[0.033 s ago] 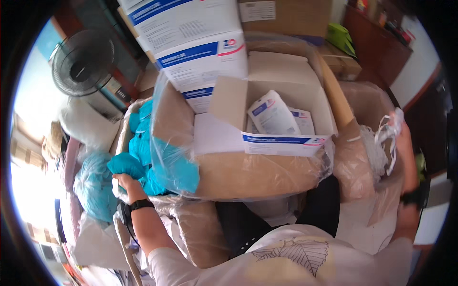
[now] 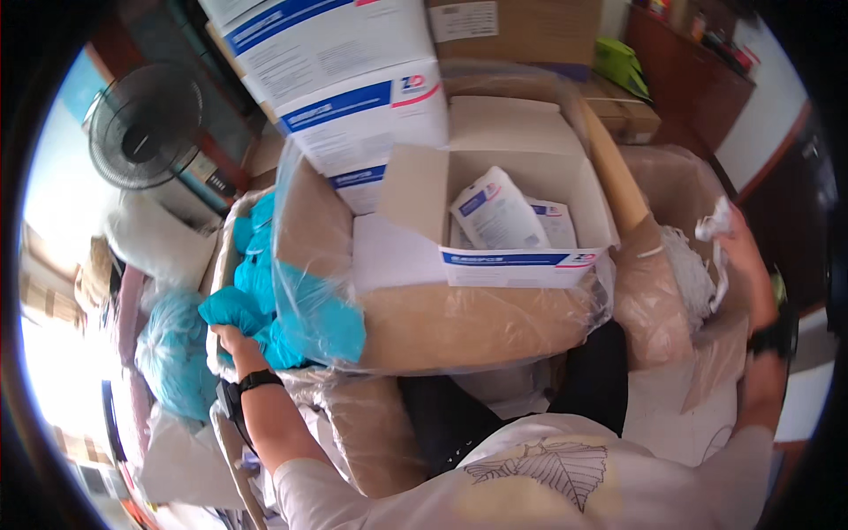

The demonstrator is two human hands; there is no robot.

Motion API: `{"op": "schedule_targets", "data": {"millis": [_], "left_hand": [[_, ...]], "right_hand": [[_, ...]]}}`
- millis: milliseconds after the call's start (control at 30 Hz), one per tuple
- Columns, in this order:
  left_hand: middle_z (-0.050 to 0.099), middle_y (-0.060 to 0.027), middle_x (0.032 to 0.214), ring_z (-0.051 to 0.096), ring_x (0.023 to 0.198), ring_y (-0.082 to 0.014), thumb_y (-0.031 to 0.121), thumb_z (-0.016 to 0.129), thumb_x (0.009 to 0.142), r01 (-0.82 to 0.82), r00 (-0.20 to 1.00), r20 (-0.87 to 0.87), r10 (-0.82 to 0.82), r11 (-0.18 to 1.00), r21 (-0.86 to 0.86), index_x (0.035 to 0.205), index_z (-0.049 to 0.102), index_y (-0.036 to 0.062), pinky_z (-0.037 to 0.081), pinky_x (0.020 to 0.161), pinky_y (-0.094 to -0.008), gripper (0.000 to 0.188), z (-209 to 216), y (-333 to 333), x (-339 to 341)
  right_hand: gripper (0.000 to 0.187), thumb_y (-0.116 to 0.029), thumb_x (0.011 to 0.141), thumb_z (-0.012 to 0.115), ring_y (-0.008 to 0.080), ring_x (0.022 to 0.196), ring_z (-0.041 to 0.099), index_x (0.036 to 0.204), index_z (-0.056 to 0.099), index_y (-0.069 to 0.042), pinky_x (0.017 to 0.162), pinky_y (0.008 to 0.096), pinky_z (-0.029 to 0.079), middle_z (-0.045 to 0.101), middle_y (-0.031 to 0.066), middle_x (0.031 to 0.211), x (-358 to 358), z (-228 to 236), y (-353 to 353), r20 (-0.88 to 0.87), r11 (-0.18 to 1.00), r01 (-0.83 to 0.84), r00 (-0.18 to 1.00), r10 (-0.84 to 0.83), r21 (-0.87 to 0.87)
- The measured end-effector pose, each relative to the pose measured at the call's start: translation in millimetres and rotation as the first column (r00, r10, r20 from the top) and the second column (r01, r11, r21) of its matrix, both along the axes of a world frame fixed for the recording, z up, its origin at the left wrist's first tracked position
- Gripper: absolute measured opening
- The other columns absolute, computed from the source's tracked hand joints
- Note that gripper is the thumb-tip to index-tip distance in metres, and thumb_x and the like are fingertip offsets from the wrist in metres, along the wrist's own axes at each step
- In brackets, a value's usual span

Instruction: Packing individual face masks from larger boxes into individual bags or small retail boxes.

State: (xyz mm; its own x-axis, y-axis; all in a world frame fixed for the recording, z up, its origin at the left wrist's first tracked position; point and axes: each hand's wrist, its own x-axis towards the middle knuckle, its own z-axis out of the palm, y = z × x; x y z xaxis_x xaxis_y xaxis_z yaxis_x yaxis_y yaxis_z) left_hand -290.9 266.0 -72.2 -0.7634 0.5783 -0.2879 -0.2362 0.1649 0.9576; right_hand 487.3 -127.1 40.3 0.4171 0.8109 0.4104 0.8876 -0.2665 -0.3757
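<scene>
At the left, my left hand (image 2: 228,341) is closed on a blue fabric bundle (image 2: 235,309). It lies by other blue bundles (image 2: 256,234) in a plastic-lined box. On the far right, my right hand (image 2: 738,242) is raised over the edge of another lined carton, gripping a white stringy bundle (image 2: 712,221) whose strands hang down. More white strands (image 2: 687,274) lie in that carton below. Between my hands an open white box (image 2: 521,270) holds white-and-blue packets (image 2: 499,212). It rests in a large carton (image 2: 477,331) lined with clear plastic.
Stacked white-and-blue boxes (image 2: 362,115) rise behind the open box. A brown carton (image 2: 521,35) is at the back, with a green item (image 2: 621,69) to its right. A fan (image 2: 141,132) stands at the back left, and a bag of blue items (image 2: 172,349) sits left of my arm.
My right hand and the white strands have shifted slightly, with the strands now hanging more gathered. The whole view has moved a little. My left hand stays on the blue bundle.
</scene>
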Motion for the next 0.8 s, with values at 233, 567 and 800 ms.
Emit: {"op": "schedule_targets", "data": {"millis": [233,567,800], "left_hand": [[0.045,-0.0212,0.123,0.046,0.109,-0.0335,0.024,0.043,0.087,0.015,0.761,-0.627,-0.166,0.971,-0.240,0.122,0.043,-0.0015,0.036,0.091,-0.0371,0.043,-70,51,-66],[0.047,-0.0149,0.120,0.046,0.108,-0.0277,0.008,0.049,0.082,0.895,0.385,-0.783,-0.489,0.404,0.188,0.112,0.051,0.0000,0.035,0.092,-0.0369,0.032,26,-108,218],[0.039,-0.0171,0.127,0.033,0.120,-0.0367,0.011,0.060,0.074,0.966,-0.131,-0.932,-0.337,0.167,-0.196,0.114,0.054,0.0108,0.025,0.100,-0.0474,0.040,54,-157,312]], "right_hand": [[0.027,-0.026,0.085,0.054,0.0138,0.062,0.053,0.079,0.056,0.000,0.060,0.0285,0.046,0.053,0.0020,0.066,-45,35,102,-0.446,0.965,-0.013,0.889,-0.109,-0.261],[0.051,-0.043,0.081,0.056,0.0197,0.082,0.058,0.108,0.056,0.000,0.066,0.0317,0.049,0.062,0.0140,0.090,-172,-89,299,-0.569,0.831,-0.353,0.820,0.054,-0.429],[0.028,-0.016,0.076,0.049,0.0309,0.087,0.060,0.092,0.064,0.001,0.073,0.0369,0.046,0.061,0.0205,0.096,-136,-100,297,-0.141,0.732,-0.024,0.985,-0.099,-0.681]]}}
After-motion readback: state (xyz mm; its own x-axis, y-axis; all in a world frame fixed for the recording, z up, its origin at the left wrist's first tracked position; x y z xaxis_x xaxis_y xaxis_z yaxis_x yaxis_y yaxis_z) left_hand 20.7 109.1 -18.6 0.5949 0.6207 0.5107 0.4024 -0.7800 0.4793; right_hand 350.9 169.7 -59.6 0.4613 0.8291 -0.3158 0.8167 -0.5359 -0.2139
